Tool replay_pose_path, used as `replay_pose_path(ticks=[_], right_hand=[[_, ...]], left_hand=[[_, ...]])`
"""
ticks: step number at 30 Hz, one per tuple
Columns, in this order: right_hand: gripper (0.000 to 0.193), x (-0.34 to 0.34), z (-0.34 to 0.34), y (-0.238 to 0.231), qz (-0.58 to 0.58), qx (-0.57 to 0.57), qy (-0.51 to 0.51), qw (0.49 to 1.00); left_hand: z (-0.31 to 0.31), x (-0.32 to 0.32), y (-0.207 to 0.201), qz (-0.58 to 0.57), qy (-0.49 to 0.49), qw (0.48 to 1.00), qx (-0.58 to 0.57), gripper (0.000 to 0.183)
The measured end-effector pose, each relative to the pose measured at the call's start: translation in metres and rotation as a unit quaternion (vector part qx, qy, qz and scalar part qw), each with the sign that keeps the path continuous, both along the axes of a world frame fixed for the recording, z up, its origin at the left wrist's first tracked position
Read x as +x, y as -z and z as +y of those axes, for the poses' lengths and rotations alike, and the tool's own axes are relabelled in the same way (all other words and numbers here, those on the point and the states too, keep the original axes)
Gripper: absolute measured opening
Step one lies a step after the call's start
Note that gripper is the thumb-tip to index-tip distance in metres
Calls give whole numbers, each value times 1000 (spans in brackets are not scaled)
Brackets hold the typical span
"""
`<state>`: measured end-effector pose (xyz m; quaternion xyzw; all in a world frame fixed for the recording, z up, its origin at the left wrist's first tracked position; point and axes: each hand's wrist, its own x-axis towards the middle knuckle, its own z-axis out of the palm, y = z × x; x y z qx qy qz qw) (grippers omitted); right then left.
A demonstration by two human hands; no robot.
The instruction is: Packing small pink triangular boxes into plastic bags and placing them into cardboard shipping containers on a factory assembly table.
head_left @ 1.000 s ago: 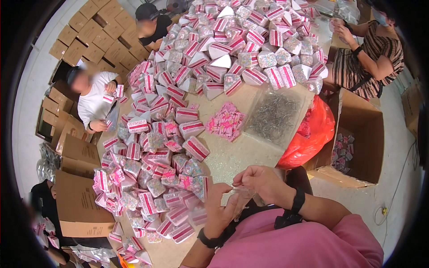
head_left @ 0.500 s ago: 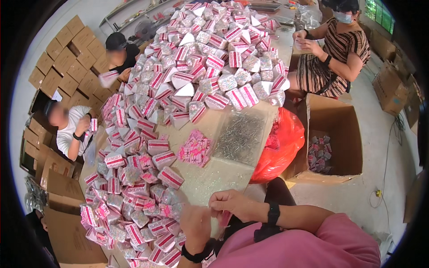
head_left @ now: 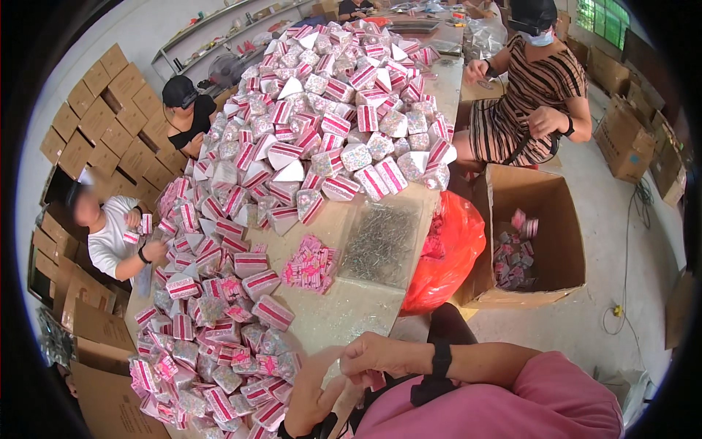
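Observation:
At the near table edge my right hand (head_left: 373,356) is closed, its fingertips pinched. A small pink piece (head_left: 376,380) shows beneath it, too little to name. My left hand (head_left: 313,388) is beside it with fingers curled and thumb forward. Between both hands a pale translucent scrap (head_left: 333,372) shows; its kind is unclear. Just left of my left hand lies a large heap of clear packets with pink-and-white striped cards (head_left: 270,312). Beyond my hands are a small pile of pink printed cards (head_left: 311,265) and a shallow clear tray of small metal pieces (head_left: 380,241).
A red plastic bag (head_left: 457,256) hangs by the table's right edge. Next to it stands an open carton (head_left: 537,293) with packets inside. Co-workers sit at the right (head_left: 537,95), at the left (head_left: 113,234) and farther back left (head_left: 190,113). Stacked cartons (head_left: 106,121) line the left wall.
My hands have moved slightly apart, the left lower. The right-hand co-worker's hands have separated, and pink packets now show above the carton's contents. The nearest left co-worker's hand has reached toward the heap.

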<state>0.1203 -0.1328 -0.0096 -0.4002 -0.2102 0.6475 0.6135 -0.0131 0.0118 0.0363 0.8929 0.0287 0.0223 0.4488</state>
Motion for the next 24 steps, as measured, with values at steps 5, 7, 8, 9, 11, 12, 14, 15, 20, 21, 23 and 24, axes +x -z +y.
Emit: replay_pose_path(ticks=[5,7,8,9,11,12,14,15,20,21,23,24], right_hand=[[19,-2,3,11,4,-6,-10,1000],[20,-2,4,14,7,-1,-15,1000],[20,-1,3,12,10,1,-20,1000],[21,0,2,10,14,1,-25,1000],[20,2,1,5,10,-8,-37,999],[20,2,3,4,10,-10,-47,999],[21,2,3,5,-44,-11,-59,997],[22,3,3,6,-71,-10,-64,995],[17,1,3,-2,-75,-36,-62,995],[17,1,2,-1,-77,-41,-67,994],[18,1,2,-1,-87,-53,-70,992],[18,1,3,-3,-96,-59,-69,991]], left_hand=[[1,-6,12,-20,-18,998,55,38],[1,-6,12,3,-31,999,24,36],[2,-6,12,14,-37,999,9,34],[3,-8,13,25,-46,998,-21,36],[7,-10,20,48,-67,993,-81,39],[8,-11,24,43,-71,989,-120,41],[6,-13,34,33,-83,976,-197,45],[6,-12,35,45,-78,975,-203,47],[10,-7,21,117,-29,974,-191,51],[7,-6,14,119,-36,975,-182,48],[6,-6,10,123,-46,983,-129,40],[6,-8,9,125,-51,986,-102,36]])
